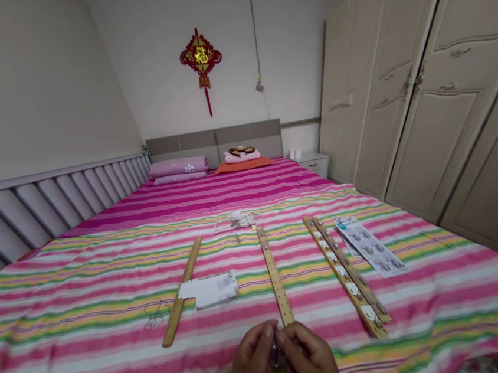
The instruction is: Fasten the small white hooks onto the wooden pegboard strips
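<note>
The left hand point(252, 361) and right hand point(310, 355) pinch a small, shiny, partly hidden piece point(276, 356) between their fingertips. It is near a long, yellow-brown, perforated wooden strip point(276, 275) lying on a multicoloured striped cloth point(94, 363).

Small shiny piece point(275, 356), perhaps metal, between hands point(252, 361) point(310, 355).

Dim, diffuse light cast faint shadows. Wide-angle distortion leaned the cream panelled wardrobe point(399, 87) past the right edge of the pink-striped cloth-covered bed point(92, 351); a small shiny metallic piece point(274, 355) looked blurred.
</note>
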A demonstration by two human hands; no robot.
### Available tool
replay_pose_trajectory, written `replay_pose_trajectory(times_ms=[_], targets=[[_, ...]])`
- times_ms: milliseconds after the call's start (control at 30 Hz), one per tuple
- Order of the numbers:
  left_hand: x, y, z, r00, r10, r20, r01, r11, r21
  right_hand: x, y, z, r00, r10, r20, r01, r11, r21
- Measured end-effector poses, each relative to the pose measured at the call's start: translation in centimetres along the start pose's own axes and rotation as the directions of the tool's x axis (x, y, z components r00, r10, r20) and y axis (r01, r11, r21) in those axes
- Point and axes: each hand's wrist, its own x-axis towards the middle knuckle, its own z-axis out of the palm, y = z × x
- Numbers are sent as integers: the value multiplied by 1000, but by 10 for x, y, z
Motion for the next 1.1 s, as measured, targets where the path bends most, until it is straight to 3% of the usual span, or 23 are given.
replay_pose_trajectory(times_ms=[167,300,533,767,933,1100], targets=[[0,-3,-3,996,57,-68,-47,988,148,0,2,-1,1000,9,6,-9,1000,-13],[-1,5,-3,998,27,-58,-16,983,182,0,2,-1,1000,-1,10,2,1000,-20],[-5,18,1,998,-26,-54,31,995,94,-1,1,0,997,-69,23,71,995,-73],[-4,11,1,998,-55,2,55,993,-103,0,1,0,998,-62,18,63,995,-72],[-3,9,5,998,-51,42,57,986,-160,0,3,0,997,-79,22,81,994,-76],[-3,10,7,998,-62,14,63,986,-152,1,3,-2,998,-57,10,58,997,-53]])
